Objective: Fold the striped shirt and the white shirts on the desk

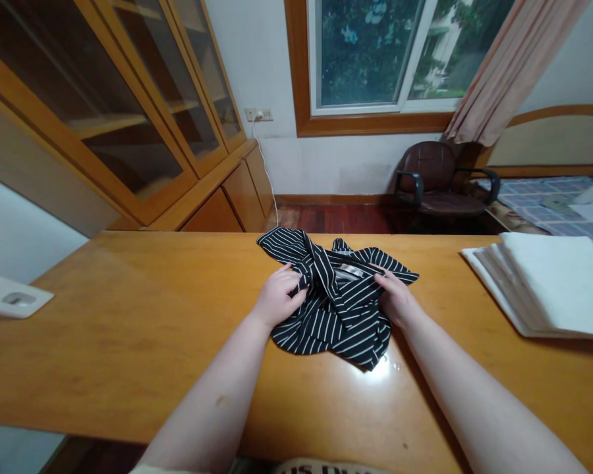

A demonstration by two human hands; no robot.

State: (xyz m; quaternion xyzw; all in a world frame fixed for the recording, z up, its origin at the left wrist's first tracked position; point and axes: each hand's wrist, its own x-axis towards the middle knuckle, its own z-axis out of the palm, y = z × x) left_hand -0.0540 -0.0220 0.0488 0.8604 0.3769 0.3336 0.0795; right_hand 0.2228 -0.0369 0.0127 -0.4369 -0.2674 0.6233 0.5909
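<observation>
A crumpled black garment with thin white stripes lies in the middle of a wooden table. My left hand grips the cloth at its left side, fingers curled round a fold. On the garment's right side my right hand rests with its fingers pinching the fabric near a pale label. Both forearms reach in from the bottom edge.
A stack of folded pale cloths sits at the table's right. A white flat object lies at the left edge. Beyond stand a glass-door wooden cabinet, a dark armchair, a window and a bed.
</observation>
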